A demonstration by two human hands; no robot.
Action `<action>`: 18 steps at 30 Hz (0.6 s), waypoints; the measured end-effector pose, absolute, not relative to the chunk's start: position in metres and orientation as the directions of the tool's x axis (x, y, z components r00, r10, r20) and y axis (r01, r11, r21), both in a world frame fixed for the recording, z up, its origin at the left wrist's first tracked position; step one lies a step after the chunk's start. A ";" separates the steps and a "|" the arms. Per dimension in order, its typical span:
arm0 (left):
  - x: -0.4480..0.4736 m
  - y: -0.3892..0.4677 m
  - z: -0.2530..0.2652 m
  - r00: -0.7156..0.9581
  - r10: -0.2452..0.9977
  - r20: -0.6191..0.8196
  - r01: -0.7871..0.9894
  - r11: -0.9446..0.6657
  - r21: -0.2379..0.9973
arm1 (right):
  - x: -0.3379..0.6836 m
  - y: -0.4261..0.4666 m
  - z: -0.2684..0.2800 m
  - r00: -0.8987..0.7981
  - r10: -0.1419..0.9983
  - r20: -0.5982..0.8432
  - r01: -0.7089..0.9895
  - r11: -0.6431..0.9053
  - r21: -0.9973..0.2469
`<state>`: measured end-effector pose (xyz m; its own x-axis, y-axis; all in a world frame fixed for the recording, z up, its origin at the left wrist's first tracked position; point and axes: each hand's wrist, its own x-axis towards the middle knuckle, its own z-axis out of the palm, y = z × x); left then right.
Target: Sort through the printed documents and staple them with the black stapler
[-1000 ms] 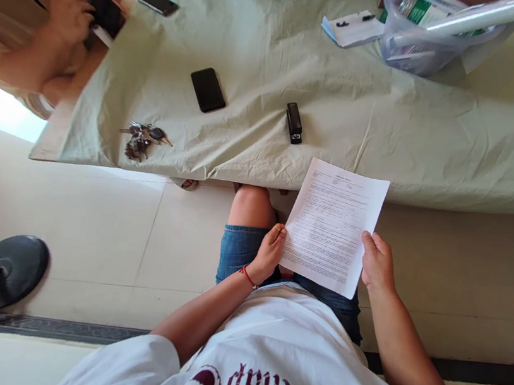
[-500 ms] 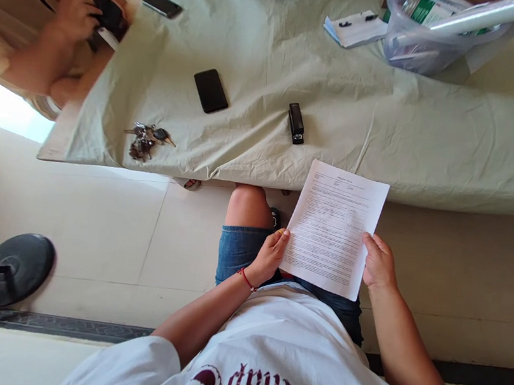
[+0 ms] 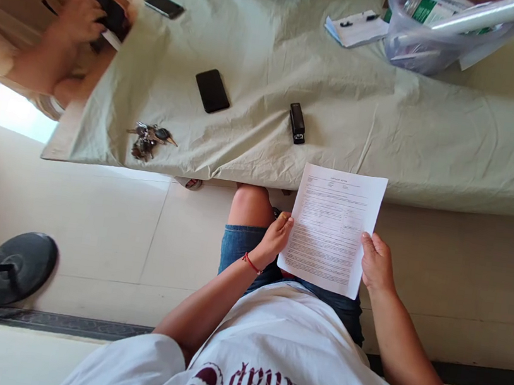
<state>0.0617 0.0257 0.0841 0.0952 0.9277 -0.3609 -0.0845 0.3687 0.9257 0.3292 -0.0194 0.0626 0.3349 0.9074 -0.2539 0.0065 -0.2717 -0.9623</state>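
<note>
A printed sheet of paper (image 3: 330, 234) is held over my lap, just in front of the table edge. Its text is too small to read apart from a heading line at the top. My left hand (image 3: 275, 241) pinches the sheet's left edge, thumb on top. On the opposite edge, my right hand (image 3: 377, 263) grips it the same way, with the fingers mostly hidden behind. I cannot tell whether more than one sheet is in my hands. Beyond the paper, a black stapler (image 3: 297, 123) lies on the cloth-covered table (image 3: 435, 147).
A black phone (image 3: 212, 91) and a bunch of keys (image 3: 150, 140) lie left on the table; another phone (image 3: 164, 6) is farther back. A notepad (image 3: 356, 29) sits beside a plastic basket (image 3: 417, 52). At the left, a person (image 3: 44, 35) handles a dark object. A round black stand base (image 3: 30, 269) is on the floor.
The paper has turned slightly anticlockwise, its top edge shifting left and becoming more level. My left hand has moved up a little along with it; both hands keep their grip.
</note>
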 end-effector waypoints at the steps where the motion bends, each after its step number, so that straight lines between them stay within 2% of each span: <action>1: 0.065 0.029 0.083 0.083 0.924 -0.373 -0.122 0.381 0.917 | 0.328 -0.020 0.065 0.347 0.904 -0.252 0.029 -0.279 -0.960; 4: 0.073 0.036 0.083 0.072 0.890 -0.450 -0.246 0.453 0.857 | 0.327 -0.022 0.070 0.347 0.900 -0.265 0.021 -0.290 -0.957; 8: 0.073 0.034 0.087 0.114 0.845 -0.523 -0.402 0.521 0.753 | 0.327 -0.024 0.072 0.328 0.864 -0.382 -0.166 -0.345 -0.924; 11: 0.066 0.030 0.092 0.181 0.812 -0.554 -0.444 0.570 0.691 | 0.327 -0.025 0.072 0.332 0.833 -0.442 -0.251 -0.374 -0.893; 14: 0.059 0.028 0.095 0.202 0.788 -0.582 -0.439 0.604 0.665 | 0.326 -0.025 0.075 0.289 0.848 -0.443 -0.255 -0.378 -0.890; 18: 0.057 0.027 0.098 0.166 0.807 -0.566 -0.470 0.570 0.674 | 0.323 -0.024 0.082 0.246 0.877 -0.413 -0.204 -0.369 -0.907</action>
